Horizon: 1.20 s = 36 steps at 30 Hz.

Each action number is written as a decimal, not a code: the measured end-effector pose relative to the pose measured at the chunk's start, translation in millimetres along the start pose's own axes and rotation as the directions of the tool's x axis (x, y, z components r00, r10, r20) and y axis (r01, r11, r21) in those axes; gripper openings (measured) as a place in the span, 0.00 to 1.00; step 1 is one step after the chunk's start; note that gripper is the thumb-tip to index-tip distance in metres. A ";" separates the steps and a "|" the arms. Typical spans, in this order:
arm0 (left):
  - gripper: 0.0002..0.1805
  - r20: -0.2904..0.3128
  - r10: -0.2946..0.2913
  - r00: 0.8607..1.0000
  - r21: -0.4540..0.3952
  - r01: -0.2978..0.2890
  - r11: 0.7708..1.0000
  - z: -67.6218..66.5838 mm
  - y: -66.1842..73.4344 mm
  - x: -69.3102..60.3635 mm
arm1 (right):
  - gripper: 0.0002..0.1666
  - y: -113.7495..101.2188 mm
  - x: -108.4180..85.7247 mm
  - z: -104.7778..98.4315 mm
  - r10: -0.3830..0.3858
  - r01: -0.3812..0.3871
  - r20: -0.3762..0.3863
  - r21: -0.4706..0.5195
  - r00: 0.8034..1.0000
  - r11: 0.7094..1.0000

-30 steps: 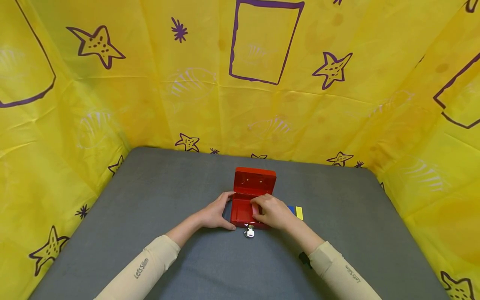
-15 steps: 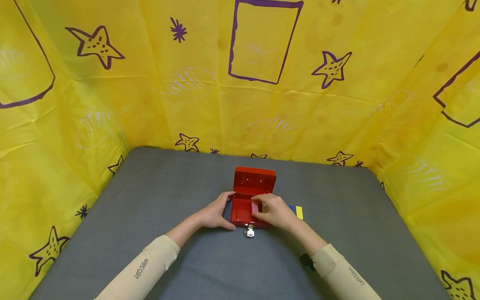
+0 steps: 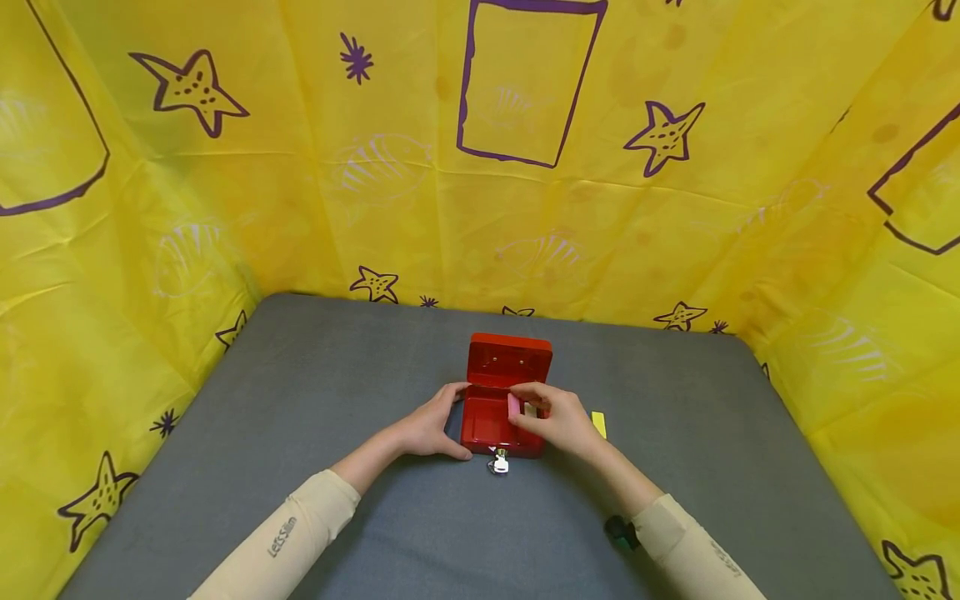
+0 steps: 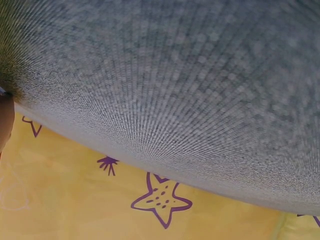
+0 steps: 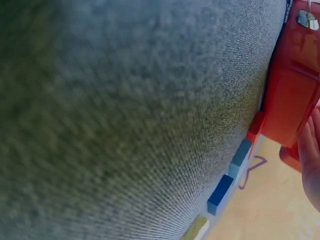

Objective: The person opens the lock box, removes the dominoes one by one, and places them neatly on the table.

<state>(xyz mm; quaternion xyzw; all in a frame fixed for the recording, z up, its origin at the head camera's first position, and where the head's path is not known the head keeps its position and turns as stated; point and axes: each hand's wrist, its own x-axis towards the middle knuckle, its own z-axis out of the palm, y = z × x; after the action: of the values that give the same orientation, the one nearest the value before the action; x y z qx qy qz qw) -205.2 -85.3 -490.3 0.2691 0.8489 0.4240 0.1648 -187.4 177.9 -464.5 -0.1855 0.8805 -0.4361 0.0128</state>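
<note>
A small red cash box stands on the grey table with its lid raised. Keys hang from the lock on its front. My left hand grips the box's left side, thumb at the front corner and fingers at the back. Over the right part of the box, my right hand pinches a pink block between thumb and fingers. Something pale, perhaps another block, shows behind the pink one, partly hidden by the right hand.
To the right of the box, a yellow block lies on the table. The right wrist view shows a row with a blue block, a light blue block and a red block. A yellow cloth with drawings encloses the table.
My right hand has moved slightly right and up with the pink block, showing more of the box's front. The blue patch beside it is now covered. My left hand stays put.
</note>
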 end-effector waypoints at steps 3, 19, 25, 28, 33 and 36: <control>0.57 0.002 -0.010 1.000 0.005 0.010 1.000 0.0 0.4 -0.2 | 0.23 0.4 -1.5 -0.5 0.038 -0.037 -0.014 0.061 0.999 0.997; 0.58 0.000 -0.035 0.999 0.005 0.035 0.999 -0.2 1.7 -1.8 | 0.26 11.6 -17.2 -17.6 0.140 -0.125 -0.024 0.311 0.990 0.942; 0.57 -0.001 -0.021 1.000 0.006 0.021 1.000 -0.4 1.6 -1.5 | 0.26 17.5 -24.9 -29.4 0.133 -0.109 -0.059 0.296 0.989 0.949; 0.57 -0.002 -0.016 1.000 0.003 0.016 1.000 -0.6 1.6 -1.1 | 0.26 22.6 -28.2 -36.0 0.129 -0.107 -0.067 0.273 0.989 0.956; 0.57 -0.002 -0.016 1.000 0.000 0.016 1.000 -0.5 2.6 -2.2 | 0.26 33.2 -34.2 -46.3 0.122 -0.096 -0.082 0.263 0.989 0.960; 0.57 -0.002 -0.025 1.000 -0.001 0.025 1.000 -0.5 3.2 -2.6 | 0.27 38.7 -38.3 -52.4 0.126 -0.102 -0.090 0.233 0.988 0.967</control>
<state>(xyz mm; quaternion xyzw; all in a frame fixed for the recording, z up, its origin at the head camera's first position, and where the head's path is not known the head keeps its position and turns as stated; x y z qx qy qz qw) -202.4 -85.6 -487.3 0.2579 0.8522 0.4227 0.1691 -173.6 252.2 -467.3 -0.1087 0.8333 -0.5419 0.0131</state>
